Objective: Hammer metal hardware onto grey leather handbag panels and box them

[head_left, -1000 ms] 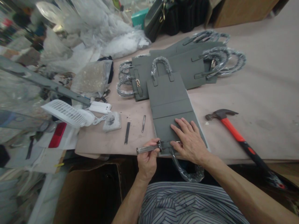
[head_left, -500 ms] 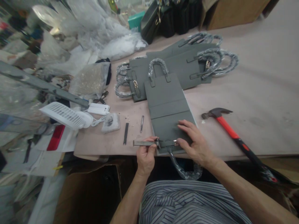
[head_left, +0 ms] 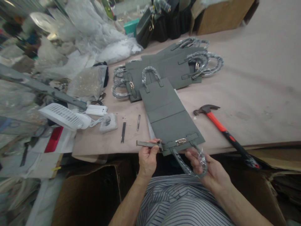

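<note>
A grey leather bag panel (head_left: 164, 111) lies at the table's front edge, with a plastic-wrapped handle at each end and a gold clasp (head_left: 181, 142) on its near strap. My left hand (head_left: 147, 158) pinches a flat metal tool (head_left: 146, 144) against the panel's near left corner. Below the near right corner, my right hand (head_left: 209, 171) has its palm turned up around the near wrapped handle (head_left: 185, 168). Its fingers are curled at the handle and partly hidden by it.
More grey panels (head_left: 164, 67) lie behind. A claw hammer (head_left: 218, 124) is on the right, two small metal tools (head_left: 123, 132) on the left. A white fan (head_left: 64, 116), plastic bags (head_left: 113, 47), black bags (head_left: 162, 26) and a cardboard box (head_left: 221, 17) stand around.
My right hand has left the clasp and moved down to the near handle, palm now up. The panel's near end has swung right. The view has shifted a little.
</note>
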{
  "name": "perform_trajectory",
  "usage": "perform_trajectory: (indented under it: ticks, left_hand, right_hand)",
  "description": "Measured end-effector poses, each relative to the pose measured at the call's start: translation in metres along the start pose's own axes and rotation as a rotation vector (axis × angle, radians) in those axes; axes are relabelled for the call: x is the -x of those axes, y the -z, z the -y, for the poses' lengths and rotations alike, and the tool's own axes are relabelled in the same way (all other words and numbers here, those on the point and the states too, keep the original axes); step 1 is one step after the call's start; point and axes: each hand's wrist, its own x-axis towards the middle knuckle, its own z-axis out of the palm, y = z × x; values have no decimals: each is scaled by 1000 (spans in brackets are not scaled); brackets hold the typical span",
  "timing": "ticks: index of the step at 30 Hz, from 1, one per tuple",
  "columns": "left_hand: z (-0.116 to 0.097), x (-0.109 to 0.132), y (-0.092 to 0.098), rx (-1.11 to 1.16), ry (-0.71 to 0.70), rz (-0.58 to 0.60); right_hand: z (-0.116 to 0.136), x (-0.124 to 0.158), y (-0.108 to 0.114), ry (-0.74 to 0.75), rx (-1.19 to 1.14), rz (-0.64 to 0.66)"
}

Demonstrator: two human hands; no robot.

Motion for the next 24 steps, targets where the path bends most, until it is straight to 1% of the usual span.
perform_trajectory:
  ticks: [2,3,5,8,10,13,15,17,20,24]
  left_hand:
    - [2,0,1,15,28,-16]
    - [3,-1,1,16,40,-18]
    - [5,-2,2,5,52,-11]
    - [7,-4,4,-23,37,11]
    - [7,-3,4,-44,19,22]
    - [5,-3,6,-58,10,30]
    - [1,-5,7,-44,8,28]
    - [-4,-8,8,-29,-9,37]
    - [-14,-13,10,-30,-36,89]
    - [-26,-15,10,-5,-27,134]
  right_hand:
    - [-4,-6,6,-158,-39,116]
    - [-7,-11,7,-205,-33,164]
    - [-14,-20,4,-206,26,273]
    - [-25,-32,-10,-118,175,377]
    - [-32,-37,-25,-74,255,388]
    - [-39,-38,-46,3,298,332]
    - [-41,-36,-54,34,321,287]
    - [-40,-33,-57,59,350,275]
    - [-34,-30,-55,123,389,306]
    - [-26,-28,-52,188,490,343]
